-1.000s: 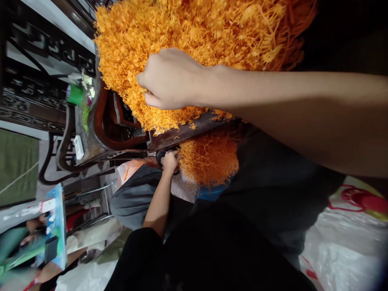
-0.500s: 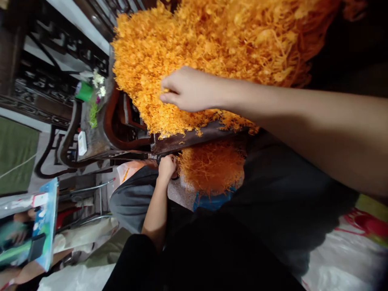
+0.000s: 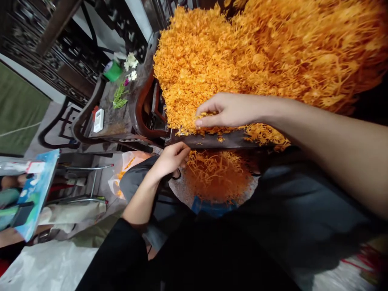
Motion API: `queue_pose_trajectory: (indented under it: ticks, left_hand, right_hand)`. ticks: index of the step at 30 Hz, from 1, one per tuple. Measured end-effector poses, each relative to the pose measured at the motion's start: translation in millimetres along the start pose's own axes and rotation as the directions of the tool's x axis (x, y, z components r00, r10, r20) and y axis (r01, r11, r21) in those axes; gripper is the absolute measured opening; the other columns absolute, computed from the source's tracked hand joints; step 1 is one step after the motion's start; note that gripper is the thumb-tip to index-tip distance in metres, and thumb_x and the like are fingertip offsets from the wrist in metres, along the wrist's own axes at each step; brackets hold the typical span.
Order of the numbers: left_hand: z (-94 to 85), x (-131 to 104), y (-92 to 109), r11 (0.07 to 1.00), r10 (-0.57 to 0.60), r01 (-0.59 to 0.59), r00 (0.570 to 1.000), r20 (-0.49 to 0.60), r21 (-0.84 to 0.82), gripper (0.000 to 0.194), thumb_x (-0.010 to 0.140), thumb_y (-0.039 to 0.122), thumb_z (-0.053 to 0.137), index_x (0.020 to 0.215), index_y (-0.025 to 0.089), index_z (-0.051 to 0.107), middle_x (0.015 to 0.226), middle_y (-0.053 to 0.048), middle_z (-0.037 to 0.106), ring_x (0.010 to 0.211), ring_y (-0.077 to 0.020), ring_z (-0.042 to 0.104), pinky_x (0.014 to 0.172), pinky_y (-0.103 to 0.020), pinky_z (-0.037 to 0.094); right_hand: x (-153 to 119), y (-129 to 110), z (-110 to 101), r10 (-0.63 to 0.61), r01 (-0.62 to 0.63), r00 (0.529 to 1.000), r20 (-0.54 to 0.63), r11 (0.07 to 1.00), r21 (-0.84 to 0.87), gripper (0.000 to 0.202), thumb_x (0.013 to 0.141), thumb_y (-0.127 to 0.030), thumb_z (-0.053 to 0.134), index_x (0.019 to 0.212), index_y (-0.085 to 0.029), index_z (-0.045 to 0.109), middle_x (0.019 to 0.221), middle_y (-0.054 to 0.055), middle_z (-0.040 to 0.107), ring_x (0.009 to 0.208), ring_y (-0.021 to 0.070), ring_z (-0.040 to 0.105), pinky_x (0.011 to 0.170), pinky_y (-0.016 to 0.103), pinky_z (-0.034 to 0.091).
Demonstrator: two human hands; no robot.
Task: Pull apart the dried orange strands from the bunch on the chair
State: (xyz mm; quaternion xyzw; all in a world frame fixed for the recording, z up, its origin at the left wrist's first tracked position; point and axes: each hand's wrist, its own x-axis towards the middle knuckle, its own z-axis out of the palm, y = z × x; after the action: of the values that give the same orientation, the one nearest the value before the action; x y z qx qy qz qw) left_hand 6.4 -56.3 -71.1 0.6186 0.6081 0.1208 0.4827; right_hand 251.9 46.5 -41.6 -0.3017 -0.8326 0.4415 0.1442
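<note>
A big heap of orange stringy pieces point(image 3: 209, 60) covers a dark wooden seat point(image 3: 212, 140). Over the heap's near edge is my right hand point(image 3: 230, 110), its thumb and fingers bent toward each other around something I cannot make out. Lower and to the left, my left hand point(image 3: 174, 157) hangs beside the seat's edge with its fingers curled together; what they hold, if anything, is hidden. Below the seat, between my knees, more orange strands point(image 3: 215, 173) lie loosely in a pile above a blue object point(image 3: 212, 207).
On a dark side table point(image 3: 117, 125) at the left are a green roll point(image 3: 112, 70), white flowers point(image 3: 131, 61), a green sprig point(image 3: 119, 97) and a white device point(image 3: 98, 120). A plastic bag point(image 3: 121, 171) lies on the floor. Another person's arm point(image 3: 10, 236) shows at far left.
The view has shifted, so the heap appears further right. My left hand has risen toward the seat's edge. My right hand is nearer the heap's front edge.
</note>
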Motion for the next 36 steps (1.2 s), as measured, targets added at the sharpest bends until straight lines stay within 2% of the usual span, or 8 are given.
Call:
queue_pose_trajectory:
  ticks: [6,15,20,25,28,31,33,36]
  left_hand:
    - [-4.2,-2,9,0.975,-0.098,0.121,0.987,0.128,-0.188,0.021,0.103,0.032,0.051,0.086,0.018,0.052,0.067,-0.001,0.07,0.056,-0.0118,0.07,0.052,-0.019,0.053]
    - [-6.5,-6,2,0.834,-0.064,0.168,0.976,0.21,-0.525,0.019,0.101,0.032,0.055,0.09,0.017,0.052,0.083,-0.01,0.076,0.076,-0.0186,0.078,0.061,-0.024,0.059]
    - [-22.9,-14,-2,0.917,-0.09,0.179,0.964,0.25,-0.358,0.03,0.098,0.047,0.058,0.091,0.019,0.052,0.086,-0.01,0.077,0.067,-0.0189,0.076,0.054,-0.025,0.056]
    - [-27.6,-11,8,0.992,0.121,-0.123,0.991,-0.062,-0.018,0.023,0.1,0.037,0.056,0.088,0.018,0.06,0.067,0.001,0.065,0.048,-0.0061,0.057,0.045,-0.015,0.042]
    - [-24.2,-6,18,0.965,0.26,-0.261,0.961,-0.097,0.0,0.02,0.101,0.035,0.054,0.093,0.018,0.062,0.069,0.002,0.066,0.047,-0.0054,0.056,0.046,-0.016,0.043]
    - [-26.0,-1,25,0.946,0.323,-0.325,0.941,-0.102,-0.006,0.02,0.102,0.034,0.053,0.092,0.019,0.063,0.07,0.002,0.068,0.049,-0.007,0.059,0.046,-0.017,0.044]
    - [-32.1,3,28,0.941,0.336,-0.335,0.927,-0.169,0.037,0.02,0.102,0.033,0.053,0.092,0.018,0.063,0.07,0.003,0.068,0.049,-0.0075,0.06,0.048,-0.018,0.045]
    - [-44.9,11,29,0.903,0.417,-0.349,0.855,-0.31,0.252,0.019,0.101,0.029,0.057,0.089,0.017,0.065,0.068,0.003,0.068,0.053,-0.0078,0.06,0.058,-0.02,0.047]
  right_hand:
    - [4,-2,20,0.09,-0.037,0.937,0.338,0.987,-0.159,0.035,0.09,-0.053,0.063,0.076,-0.021,0.069,0.064,-0.001,0.057,0.058,0.0122,0.044,0.059,0.03,0.03]
    - [26,16,65,0.028,0.063,0.885,0.464,0.982,-0.178,0.017,0.086,-0.03,0.061,0.081,-0.017,0.07,0.07,0.0,0.063,0.06,0.0119,0.048,0.06,0.028,0.034]
    - [28,34,68,0.134,-0.012,0.89,0.436,0.962,-0.272,0.02,0.086,-0.034,0.061,0.078,-0.018,0.069,0.065,-0.001,0.059,0.056,0.0115,0.042,0.057,0.029,0.032]
    - [21,20,44,0.09,-0.031,0.921,0.38,0.987,-0.158,0.035,0.091,-0.052,0.058,0.078,-0.021,0.068,0.065,0.0,0.057,0.058,0.0137,0.046,0.057,0.03,0.032]
    - [20,5,38,-0.04,0.019,0.933,0.357,0.998,0.061,0.04,0.093,-0.058,0.055,0.09,-0.022,0.072,0.081,0.002,0.067,0.069,0.0169,0.056,0.064,0.03,0.039]
    - [21,-2,38,-0.069,0.019,0.95,0.305,0.986,0.163,0.044,0.094,-0.061,0.055,0.102,-0.023,0.073,0.093,0.003,0.071,0.079,0.019,0.06,0.069,0.03,0.041]
    - [21,-3,38,-0.022,-0.013,0.968,0.249,0.99,0.138,0.046,0.093,-0.065,0.055,0.094,-0.022,0.071,0.086,0.002,0.068,0.075,0.0179,0.057,0.067,0.03,0.04]
    - [20,-5,35,0.02,-0.042,0.979,0.202,0.993,0.107,0.048,0.092,-0.067,0.056,0.084,-0.021,0.065,0.078,0.001,0.062,0.071,0.0165,0.054,0.066,0.029,0.038]
